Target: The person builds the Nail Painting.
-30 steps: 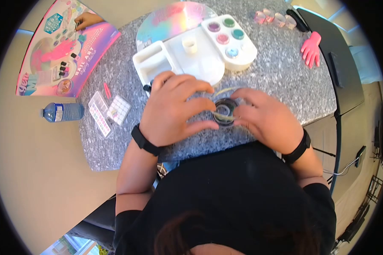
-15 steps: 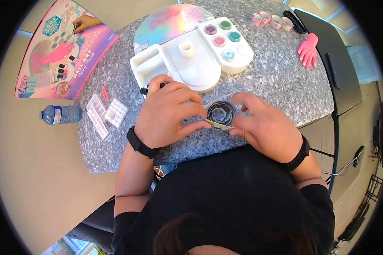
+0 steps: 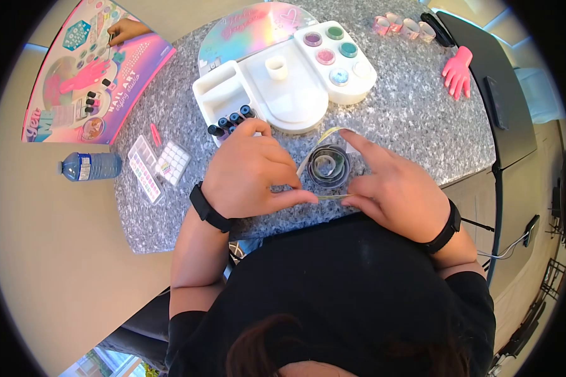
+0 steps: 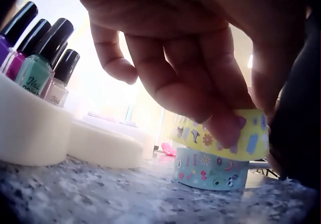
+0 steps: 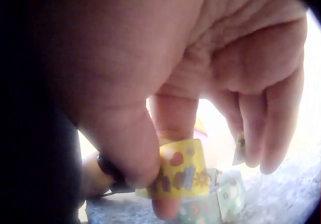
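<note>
The left hand (image 3: 248, 166) and right hand (image 3: 399, 185) grip the yellow strip (image 4: 256, 136) between finger and thumb (green roll (image 4: 213, 174) below)

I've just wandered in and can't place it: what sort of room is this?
Probably a room in a home, with a craft table set up: a speckled tabletop holds a white tray and nail polish bottles, near a printed box.

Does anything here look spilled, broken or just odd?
Nothing looks spilled or broken. Only the thin yellow patterned strip looks askew: it's held in a wide, uneven loop, higher than the coiled mint-green patterned strip, not wound snugly against it.
</note>
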`<action>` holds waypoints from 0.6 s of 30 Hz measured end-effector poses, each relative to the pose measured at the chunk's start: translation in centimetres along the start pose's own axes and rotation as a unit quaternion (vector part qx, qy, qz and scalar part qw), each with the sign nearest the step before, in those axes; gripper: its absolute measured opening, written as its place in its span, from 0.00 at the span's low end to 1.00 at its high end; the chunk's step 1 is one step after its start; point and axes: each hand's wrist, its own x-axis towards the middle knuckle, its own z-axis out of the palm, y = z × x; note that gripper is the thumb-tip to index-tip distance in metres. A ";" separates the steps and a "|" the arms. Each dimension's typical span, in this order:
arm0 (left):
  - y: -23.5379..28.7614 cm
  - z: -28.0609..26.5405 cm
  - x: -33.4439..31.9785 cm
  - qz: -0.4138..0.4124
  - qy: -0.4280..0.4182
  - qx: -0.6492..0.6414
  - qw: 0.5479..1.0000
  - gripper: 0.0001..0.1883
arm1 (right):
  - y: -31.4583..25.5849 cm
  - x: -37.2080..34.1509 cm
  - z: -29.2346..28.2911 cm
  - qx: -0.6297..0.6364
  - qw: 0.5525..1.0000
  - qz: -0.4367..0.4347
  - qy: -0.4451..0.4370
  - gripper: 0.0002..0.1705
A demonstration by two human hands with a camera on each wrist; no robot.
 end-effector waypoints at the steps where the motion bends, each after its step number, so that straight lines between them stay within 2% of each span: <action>1: 0.0 0.2 0.0 -0.001 -0.001 0.000 1.000 0.16 | -0.1 -0.1 0.0 -0.002 1.000 0.000 0.001 0.13; 8: 0.0 1.3 0.4 0.023 -0.008 0.060 0.998 0.17 | 0.5 -0.3 0.3 -0.008 1.000 0.022 -0.007 0.11; 11: -0.2 1.5 0.3 0.014 -0.007 0.060 0.998 0.17 | 1.0 0.0 0.6 -0.005 1.000 0.023 -0.021 0.16; 13: 0.0 1.3 0.4 0.008 -0.002 0.053 0.999 0.18 | 1.3 0.3 0.9 0.004 1.000 0.025 -0.011 0.27; 15: 0.8 0.8 0.6 -0.082 -0.070 0.037 0.994 0.21 | 1.1 0.4 1.0 0.021 0.999 0.034 -0.003 0.30; 16: 1.0 1.1 0.6 -0.082 -0.071 0.037 0.993 0.21 | 1.1 0.5 1.1 0.038 0.998 0.045 0.005 0.33; 18: 1.0 1.8 0.6 -0.049 -0.032 0.046 0.997 0.22 | 1.3 0.5 1.4 0.044 0.998 0.031 0.025 0.32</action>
